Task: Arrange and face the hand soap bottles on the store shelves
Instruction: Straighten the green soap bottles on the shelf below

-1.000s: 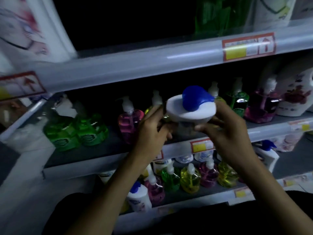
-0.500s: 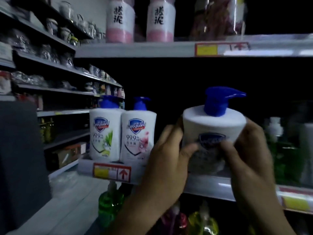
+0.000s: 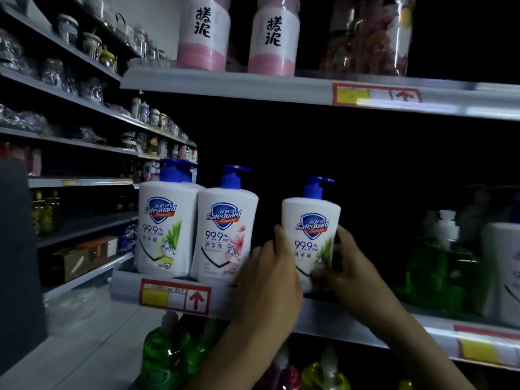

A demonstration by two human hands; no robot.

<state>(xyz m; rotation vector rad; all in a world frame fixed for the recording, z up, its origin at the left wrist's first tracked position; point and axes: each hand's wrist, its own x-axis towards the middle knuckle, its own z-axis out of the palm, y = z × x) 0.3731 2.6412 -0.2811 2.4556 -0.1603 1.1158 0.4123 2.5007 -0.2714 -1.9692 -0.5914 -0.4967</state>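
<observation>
A white Safeguard hand soap bottle [image 3: 312,226] with a blue pump stands upright on the middle shelf [image 3: 351,319], label facing me. My left hand [image 3: 270,280] grips its left side and my right hand [image 3: 343,266] grips its lower right side. To its left stand two more white Safeguard bottles, one with a green leaf label [image 3: 166,229] and one with a pink flower label [image 3: 225,235], both facing forward at the shelf's left end. A gap separates them from the held bottle.
Green pump bottles [image 3: 439,263] and a white bottle [image 3: 506,271] stand to the right on the same shelf. Pink-and-white bottles [image 3: 205,32] sit on the shelf above. Green, pink and yellow pump bottles [image 3: 166,350] fill the shelf below. An aisle of shelves [image 3: 70,108] runs left.
The bottle went from held up close in front of me to standing on the middle shelf, right of the two Safeguard bottles. My view rose from the lower shelves.
</observation>
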